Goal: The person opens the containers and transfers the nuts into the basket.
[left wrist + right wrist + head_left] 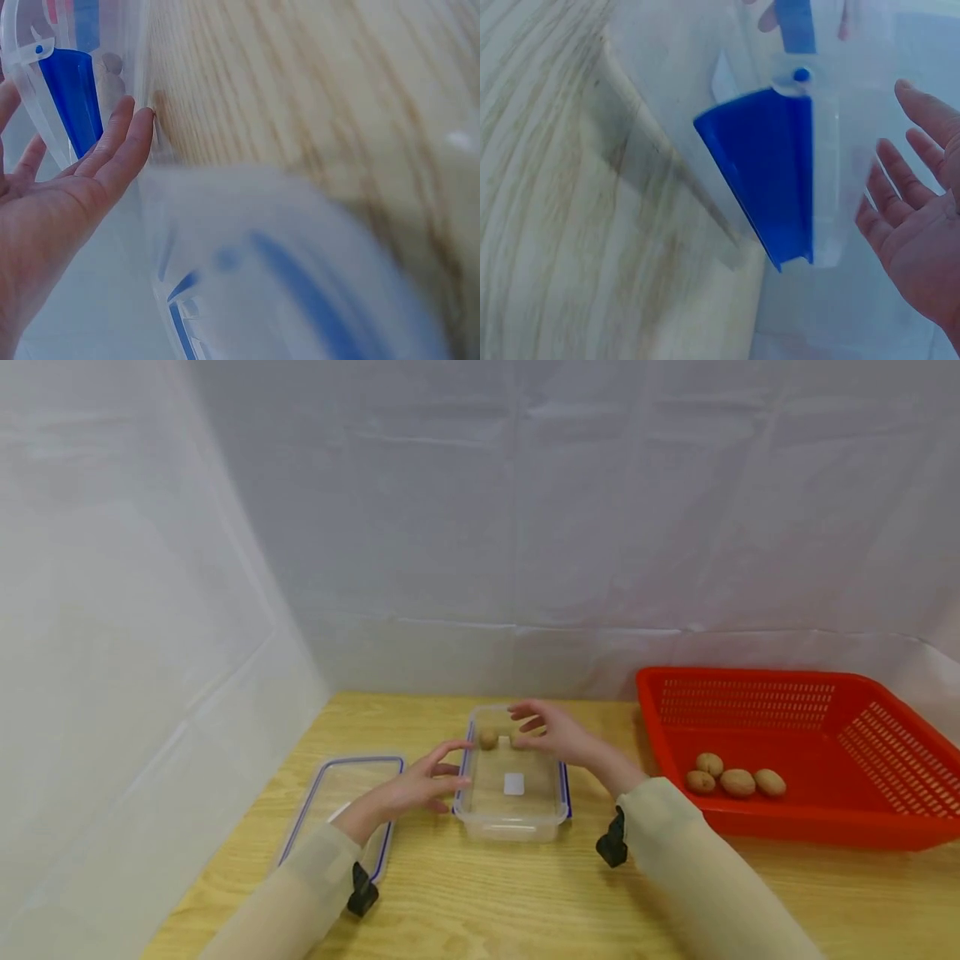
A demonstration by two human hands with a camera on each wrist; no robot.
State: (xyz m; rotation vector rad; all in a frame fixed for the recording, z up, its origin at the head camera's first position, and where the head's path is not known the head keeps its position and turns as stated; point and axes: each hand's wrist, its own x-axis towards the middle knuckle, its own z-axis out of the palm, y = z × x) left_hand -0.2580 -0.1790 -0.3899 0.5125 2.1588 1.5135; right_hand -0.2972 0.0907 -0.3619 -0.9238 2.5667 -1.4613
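Near the left edge of the worktop point(465, 893), my left sleeve point(300, 885) partly hides the lid point(351, 779); my right fingers point(528, 706) obscure the container's point(517, 829) far right corner.

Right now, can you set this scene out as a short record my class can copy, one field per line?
Container: clear plastic box, uncovered, on the table
Inside it: at least one walnut; the far right part is hidden
Cover: lid, left of the box, partly behind the left arm
Supply: red basket on the right, four walnuts showing
Left hand: at the box's left side; contact unclear
Right hand: above the box's far right part
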